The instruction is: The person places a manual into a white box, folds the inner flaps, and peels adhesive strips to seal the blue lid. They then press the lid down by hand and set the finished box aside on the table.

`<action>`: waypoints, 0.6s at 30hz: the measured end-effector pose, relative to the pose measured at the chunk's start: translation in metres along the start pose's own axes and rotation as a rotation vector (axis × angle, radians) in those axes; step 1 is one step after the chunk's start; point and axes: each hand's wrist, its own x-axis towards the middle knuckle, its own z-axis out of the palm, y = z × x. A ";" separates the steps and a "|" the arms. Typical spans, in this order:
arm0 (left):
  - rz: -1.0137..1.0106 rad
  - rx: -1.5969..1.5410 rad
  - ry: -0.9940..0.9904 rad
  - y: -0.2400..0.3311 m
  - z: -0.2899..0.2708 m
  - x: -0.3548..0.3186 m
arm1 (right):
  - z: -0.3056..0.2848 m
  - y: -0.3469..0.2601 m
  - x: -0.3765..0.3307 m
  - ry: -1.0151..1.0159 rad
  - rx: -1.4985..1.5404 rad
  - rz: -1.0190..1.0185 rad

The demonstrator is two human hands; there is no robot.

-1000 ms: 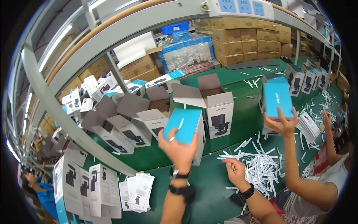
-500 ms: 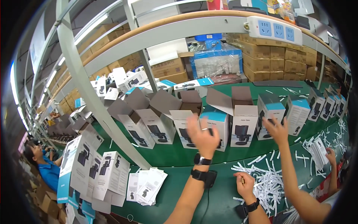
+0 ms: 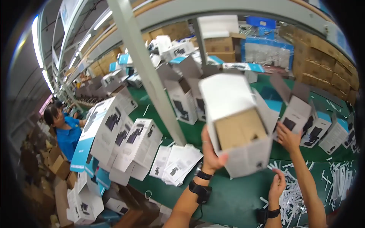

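My left hand [image 3: 213, 152] grips the left side of a white carton [image 3: 247, 164], thumb on its near wall. The carton is lifted and tilted toward me, its white lid flap raised, and a brown cardboard insert [image 3: 241, 129] fills the opening. Below its right corner is my right hand [image 3: 276, 186], apart from the carton, with fingers raised and loosely bent; nothing shows in them. A co-worker's hand [image 3: 289, 136] touches another open carton [image 3: 294, 114] on the right.
Printed leaflets [image 3: 176, 163] lie on the green table [image 3: 224, 197] left of my arm. White paper strips [image 3: 292, 193] are heaped by my right hand. A metal post [image 3: 146, 76] rises behind the leaflets. Unfolded cartons [image 3: 102, 129] stand at left, near a person in blue [image 3: 66, 131].
My left hand has taken hold of a carton from the row and brought it nearer. My right hand has risen and its fingers have loosened. The view has swung left.
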 end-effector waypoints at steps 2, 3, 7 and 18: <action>0.024 0.179 -0.243 -0.023 -0.016 -0.037 | 0.010 0.000 -0.002 0.018 0.141 0.194; 0.021 0.157 -0.336 -0.012 -0.005 -0.036 | 0.013 0.010 -0.002 0.033 0.181 0.265; -0.024 0.217 -0.549 0.024 -0.001 -0.010 | 0.014 0.123 -0.009 0.280 0.243 0.000; -0.198 1.742 -0.258 0.008 -0.154 -0.088 | 0.014 0.107 -0.037 -0.013 0.088 0.119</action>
